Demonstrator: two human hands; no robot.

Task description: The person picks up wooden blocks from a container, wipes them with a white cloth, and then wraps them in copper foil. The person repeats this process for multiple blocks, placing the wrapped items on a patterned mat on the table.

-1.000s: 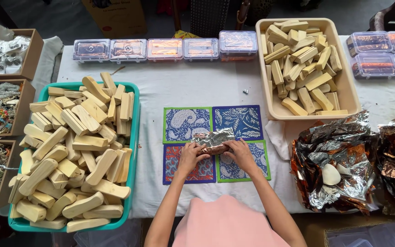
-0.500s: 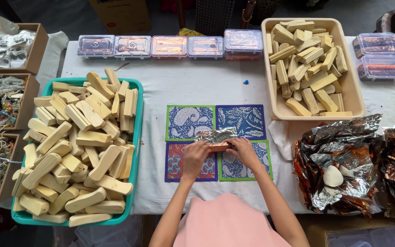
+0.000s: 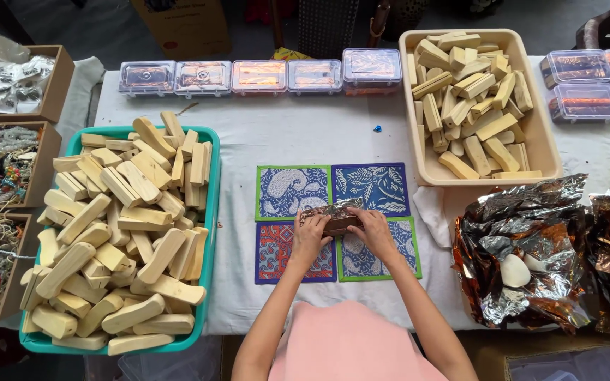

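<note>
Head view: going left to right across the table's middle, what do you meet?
Green tub of wooden blocks → left hand → foil-wrapped piece → right hand → crumpled foil heap.

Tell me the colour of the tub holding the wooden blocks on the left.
Teal green tub, seen in the head view.
</note>
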